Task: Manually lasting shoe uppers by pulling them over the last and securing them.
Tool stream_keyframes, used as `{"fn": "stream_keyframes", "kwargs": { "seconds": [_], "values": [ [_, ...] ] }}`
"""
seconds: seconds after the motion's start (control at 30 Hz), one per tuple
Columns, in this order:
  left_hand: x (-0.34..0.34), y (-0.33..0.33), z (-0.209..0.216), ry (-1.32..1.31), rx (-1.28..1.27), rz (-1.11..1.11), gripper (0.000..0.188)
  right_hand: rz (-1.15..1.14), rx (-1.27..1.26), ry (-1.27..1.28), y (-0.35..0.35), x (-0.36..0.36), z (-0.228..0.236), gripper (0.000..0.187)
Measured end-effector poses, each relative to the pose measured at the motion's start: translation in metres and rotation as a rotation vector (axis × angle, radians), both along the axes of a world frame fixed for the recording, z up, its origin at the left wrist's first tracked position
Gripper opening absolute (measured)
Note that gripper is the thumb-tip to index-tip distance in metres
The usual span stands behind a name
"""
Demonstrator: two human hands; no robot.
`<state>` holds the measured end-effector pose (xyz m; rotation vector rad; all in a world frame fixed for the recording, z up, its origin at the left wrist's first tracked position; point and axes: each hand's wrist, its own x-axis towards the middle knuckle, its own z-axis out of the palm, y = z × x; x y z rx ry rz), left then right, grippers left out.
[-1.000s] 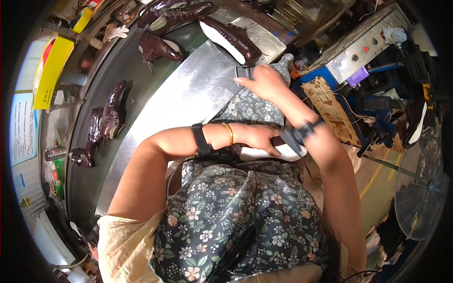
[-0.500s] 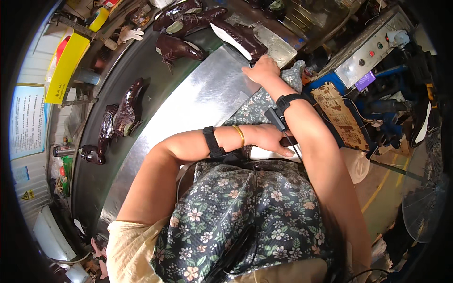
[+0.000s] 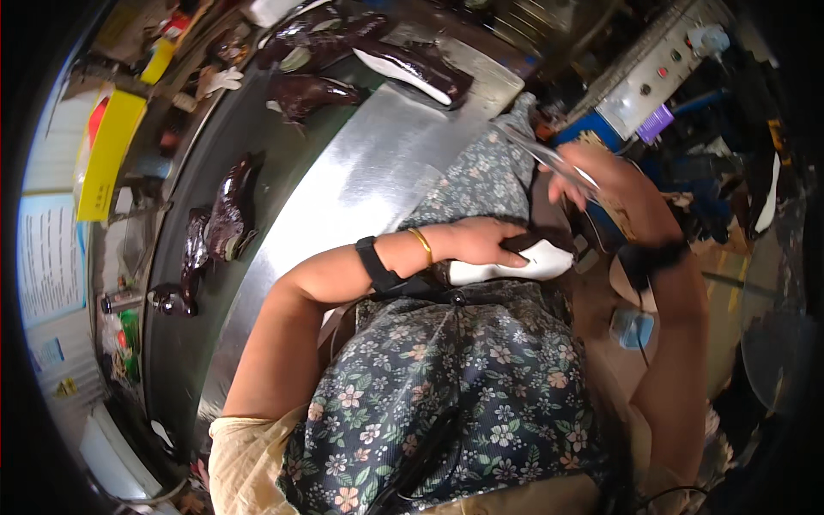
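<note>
A shiny metal worktable (image 3: 360, 184) runs diagonally through the centre of the frame, catching warm light. Dark glossy shoe uppers (image 3: 225, 219) lie along its darker left strip and at upper centre. A yellow box (image 3: 107, 150) sits upper left; a grey control panel (image 3: 652, 73) stands upper right.

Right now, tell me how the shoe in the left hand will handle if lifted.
The shoe, with its white sole up, probably stays stiff: it keeps its shape under the left hand. Its glossy dark upper may be slippery. It looks light, since one hand steadies it on the lap.
</note>
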<state>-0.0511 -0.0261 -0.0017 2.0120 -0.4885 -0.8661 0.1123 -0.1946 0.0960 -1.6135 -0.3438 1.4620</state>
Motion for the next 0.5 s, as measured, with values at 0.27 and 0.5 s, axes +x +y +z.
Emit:
{"fn": "stream_keyframes", "kwargs": {
  "seconds": [0.27,0.5],
  "values": [
    [0.033,-0.025,-0.016,0.363,-0.116,0.006,0.080,-0.400,-0.091,-0.033,-0.170,-0.171,-0.047,0.018],
    [0.033,-0.047,-0.015,0.605,-0.321,0.073,0.069,-0.313,-0.020,0.144,-0.184,-0.158,-0.044,0.033]
  ]
}}
